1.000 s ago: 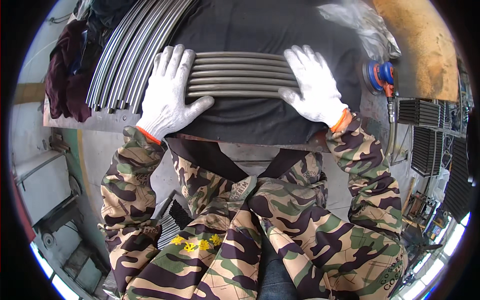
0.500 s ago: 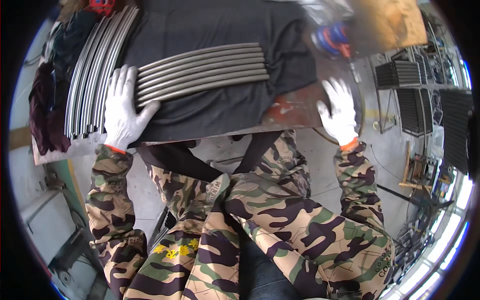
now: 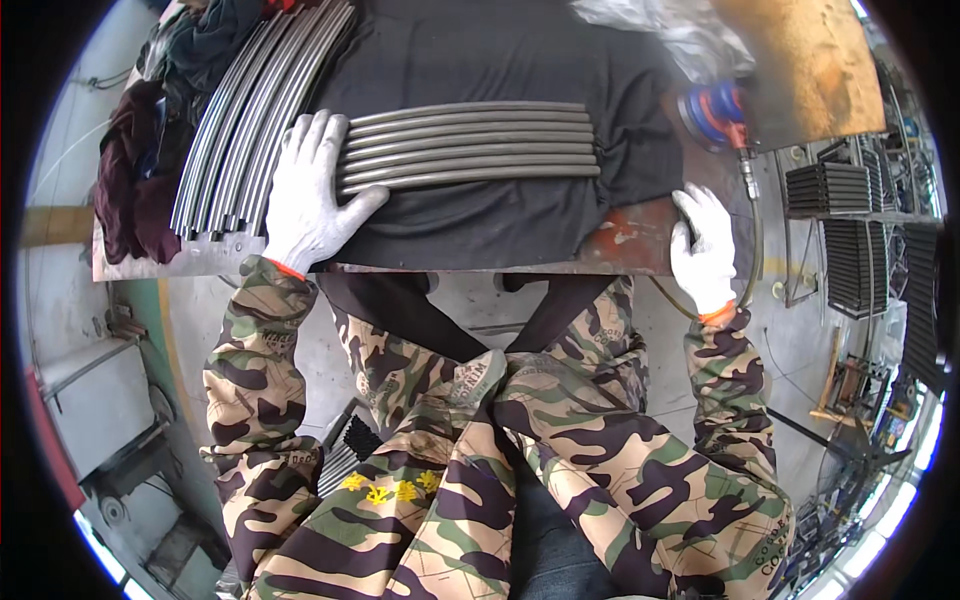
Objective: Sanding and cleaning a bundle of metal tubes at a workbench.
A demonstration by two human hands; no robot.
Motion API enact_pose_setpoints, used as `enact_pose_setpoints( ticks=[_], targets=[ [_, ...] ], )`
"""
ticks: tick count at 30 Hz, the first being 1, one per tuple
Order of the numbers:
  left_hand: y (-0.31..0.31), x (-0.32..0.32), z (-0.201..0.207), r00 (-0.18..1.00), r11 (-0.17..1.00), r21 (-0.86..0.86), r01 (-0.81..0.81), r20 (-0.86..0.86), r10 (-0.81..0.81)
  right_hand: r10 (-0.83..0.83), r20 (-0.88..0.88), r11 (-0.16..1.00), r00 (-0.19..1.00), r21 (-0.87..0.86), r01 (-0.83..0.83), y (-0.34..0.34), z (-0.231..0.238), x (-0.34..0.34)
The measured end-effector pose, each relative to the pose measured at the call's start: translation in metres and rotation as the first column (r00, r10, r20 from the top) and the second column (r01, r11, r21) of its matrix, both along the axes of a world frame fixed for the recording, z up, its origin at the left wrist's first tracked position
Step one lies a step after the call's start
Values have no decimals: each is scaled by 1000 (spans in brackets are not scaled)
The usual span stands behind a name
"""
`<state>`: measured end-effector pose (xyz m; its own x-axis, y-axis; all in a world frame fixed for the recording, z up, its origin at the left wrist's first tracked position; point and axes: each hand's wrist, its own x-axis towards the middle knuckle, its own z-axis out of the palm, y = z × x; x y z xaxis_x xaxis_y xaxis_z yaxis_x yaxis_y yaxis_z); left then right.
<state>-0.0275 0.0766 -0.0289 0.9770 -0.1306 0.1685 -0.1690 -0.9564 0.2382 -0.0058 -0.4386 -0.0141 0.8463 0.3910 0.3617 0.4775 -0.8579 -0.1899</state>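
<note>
Several grey metal tubes (image 3: 470,145) lie side by side on a black cloth (image 3: 480,225) spread over the bench. At their left ends rests my left hand (image 3: 318,195) in a white knit glove, fingers stretched flat and thumb spread, its edge against the tube ends. It is open and grips nothing. My right hand (image 3: 705,250), gloved the same way, is at the bench's front right edge beside a bare reddish patch. Its fingers are slightly bent with the thumb apart, and it is open and holds nothing.
More shiny tubes (image 3: 262,120) lie in a row at the left, beside dark crumpled rags (image 3: 140,180). A blue and red disc sander (image 3: 715,115) with a hose (image 3: 758,220) sits at the right. Behind it are a tan board (image 3: 815,70) and plastic sheeting (image 3: 680,35). Racks hold dark bars (image 3: 855,265).
The whole view has turned and shifted, so the bench appears farther right. My left hand stays at the tube ends. My right hand's fingers have drawn closer together and bent a little.
</note>
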Motion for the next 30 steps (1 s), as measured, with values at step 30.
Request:
enact_pose_setpoints(
  ticks=[30],
  targets=[
    [-9,0,-3,998,997,-70,-22,58,26,307,-322,848,896,-334,-411,264,11,63]
  ],
)
